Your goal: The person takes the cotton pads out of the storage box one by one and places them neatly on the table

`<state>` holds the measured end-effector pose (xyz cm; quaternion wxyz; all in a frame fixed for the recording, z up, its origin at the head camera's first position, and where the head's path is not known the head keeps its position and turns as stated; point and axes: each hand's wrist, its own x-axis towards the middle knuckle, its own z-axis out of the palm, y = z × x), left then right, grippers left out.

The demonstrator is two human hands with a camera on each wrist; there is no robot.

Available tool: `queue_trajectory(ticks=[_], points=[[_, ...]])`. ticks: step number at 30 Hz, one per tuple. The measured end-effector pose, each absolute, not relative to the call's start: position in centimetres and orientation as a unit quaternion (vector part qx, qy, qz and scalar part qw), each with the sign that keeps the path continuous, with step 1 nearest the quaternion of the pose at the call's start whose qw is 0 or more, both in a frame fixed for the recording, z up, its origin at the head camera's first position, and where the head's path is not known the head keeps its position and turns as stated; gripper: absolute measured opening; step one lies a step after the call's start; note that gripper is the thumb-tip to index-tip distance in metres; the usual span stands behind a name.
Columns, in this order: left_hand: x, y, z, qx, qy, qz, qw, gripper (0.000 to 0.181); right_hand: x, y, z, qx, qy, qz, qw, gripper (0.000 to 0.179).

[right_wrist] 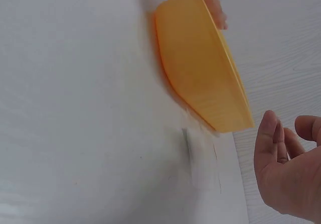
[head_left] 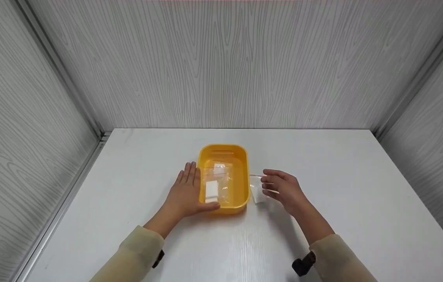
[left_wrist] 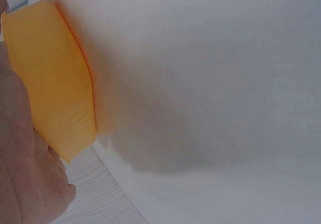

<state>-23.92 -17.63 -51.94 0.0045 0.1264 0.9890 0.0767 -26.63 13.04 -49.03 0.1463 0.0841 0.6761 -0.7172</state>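
A yellow plastic box point(head_left: 242, 180) with rounded corners stands upright on the table. My left hand point(head_left: 185, 194) rests along its left side with the fingers straight, and the thumb lies over the near left rim. Inside the box lie clear plastic bags point(head_left: 224, 191) with white pieces point(head_left: 211, 189) in them. Just right of the box is another clear bag point(head_left: 257, 190) with a white piece, flat on the table. My right hand point(head_left: 282, 190) hovers by that bag, fingers loosely bent and partly overlapping it in the head view. In the right wrist view nothing is between its fingers point(right_wrist: 265, 143).
The white table point(head_left: 147, 156) carries the box and bags near its middle. A grey wood-grain panel point(head_left: 221, 66) rises behind it, with similar panels at the left point(head_left: 21, 129) and right point(head_left: 433, 129).
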Motion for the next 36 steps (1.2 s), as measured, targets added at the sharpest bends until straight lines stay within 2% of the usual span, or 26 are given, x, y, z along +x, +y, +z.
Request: queue_trajectory(ticks=[16,36], points=[[-24.0,-17.5,-51.8,0.121,0.991,0.061,0.016,0.136,-26.2,9.9,-47.6,0.058,0.617,-0.763,0.186,0.033],[-23.7,-17.6,-51.8,0.123,0.99,0.069,0.001,0.131,-26.1,6.5,-47.5,0.062,0.57,-0.793,0.207,0.03]])
